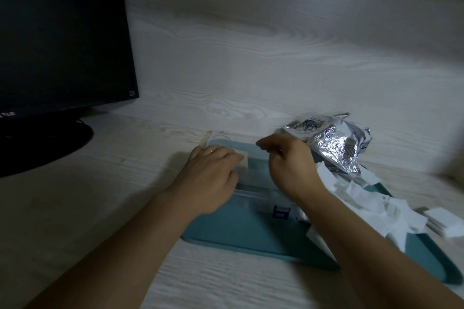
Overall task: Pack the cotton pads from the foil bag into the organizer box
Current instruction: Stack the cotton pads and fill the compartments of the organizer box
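The left hand [213, 170] is laid flat, fingers straight, on white cotton pads [243, 163] already set in the clear organizer box [261, 190], its long axis running left to right beneath both hands. The right hand [288, 160] hovers over the box, fingers loosely curled, apparently empty. Loose pads [371, 198] are heaped just right of it, below the foil bag [331, 143].

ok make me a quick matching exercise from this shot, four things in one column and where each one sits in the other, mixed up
Things:
1. foil bag
2. monitor
3. left hand
4. loose cotton pads

Places:
A. far left on the desk
B. spilled over the right of the teal tray
C. crumpled at the back right of the tray
D. resting on a white pad at the clear organizer box

Pairs: 1-C, 2-A, 3-D, 4-B
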